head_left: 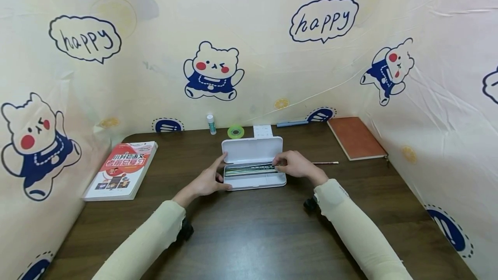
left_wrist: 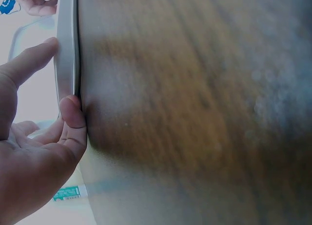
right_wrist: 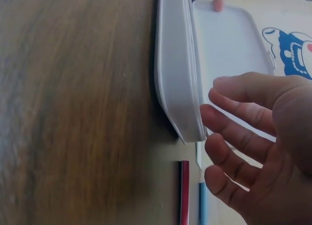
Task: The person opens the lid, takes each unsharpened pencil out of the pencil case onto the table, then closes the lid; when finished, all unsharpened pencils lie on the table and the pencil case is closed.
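Observation:
A white pencil case [head_left: 253, 151] lies with its lid raised at the middle of the table. Several dark and green pencils [head_left: 247, 170] lie side by side in its base. My left hand [head_left: 207, 179] grips the case's left end, with a digit on the front wall [left_wrist: 66, 59] in the left wrist view. Over the right part of the base is my right hand [head_left: 295, 164], its fingertips at the pencils' right ends. The right wrist view shows its fingers [right_wrist: 239, 132] loosely bent above the rim, with nothing visible between them. Contact with the pencils is hidden.
A loose pencil [head_left: 327, 163] lies right of the case. Behind are a glue stick [head_left: 211, 125], green tape roll [head_left: 235, 135], white card [head_left: 263, 131] and blue pen-like item [head_left: 292, 123]. A book [head_left: 121, 170] lies left; a brown notebook [head_left: 358, 138] lies right.

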Motion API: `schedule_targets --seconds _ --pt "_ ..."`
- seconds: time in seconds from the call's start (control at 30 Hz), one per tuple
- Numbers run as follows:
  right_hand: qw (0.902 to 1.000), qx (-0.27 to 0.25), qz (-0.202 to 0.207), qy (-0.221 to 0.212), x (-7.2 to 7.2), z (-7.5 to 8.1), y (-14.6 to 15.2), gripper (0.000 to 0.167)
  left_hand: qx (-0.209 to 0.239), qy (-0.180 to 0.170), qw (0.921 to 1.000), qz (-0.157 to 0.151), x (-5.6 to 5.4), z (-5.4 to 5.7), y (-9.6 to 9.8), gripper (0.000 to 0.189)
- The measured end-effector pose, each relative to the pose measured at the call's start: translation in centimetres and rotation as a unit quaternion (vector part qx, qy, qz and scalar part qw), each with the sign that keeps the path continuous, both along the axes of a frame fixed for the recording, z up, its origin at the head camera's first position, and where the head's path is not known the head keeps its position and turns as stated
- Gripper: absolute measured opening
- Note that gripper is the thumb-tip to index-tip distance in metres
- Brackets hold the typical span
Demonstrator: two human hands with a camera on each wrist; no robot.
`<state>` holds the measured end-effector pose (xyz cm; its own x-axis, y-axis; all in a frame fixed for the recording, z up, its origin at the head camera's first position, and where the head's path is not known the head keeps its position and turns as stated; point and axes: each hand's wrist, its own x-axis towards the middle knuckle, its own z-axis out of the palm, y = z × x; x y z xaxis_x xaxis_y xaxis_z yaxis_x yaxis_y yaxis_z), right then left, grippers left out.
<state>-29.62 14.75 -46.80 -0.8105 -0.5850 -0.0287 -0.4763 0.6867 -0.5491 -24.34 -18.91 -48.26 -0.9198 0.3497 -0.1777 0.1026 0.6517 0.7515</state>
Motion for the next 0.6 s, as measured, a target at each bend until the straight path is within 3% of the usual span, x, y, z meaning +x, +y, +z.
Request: schedule_targets --seconds 0.6 --pt "0.9999 0.011 0.010 0.000 -0.1 -0.3 -1.4 0.007 -0.008 0.001 1.0000 -0.001 -0.1 -0.1 -0.1 0.113"
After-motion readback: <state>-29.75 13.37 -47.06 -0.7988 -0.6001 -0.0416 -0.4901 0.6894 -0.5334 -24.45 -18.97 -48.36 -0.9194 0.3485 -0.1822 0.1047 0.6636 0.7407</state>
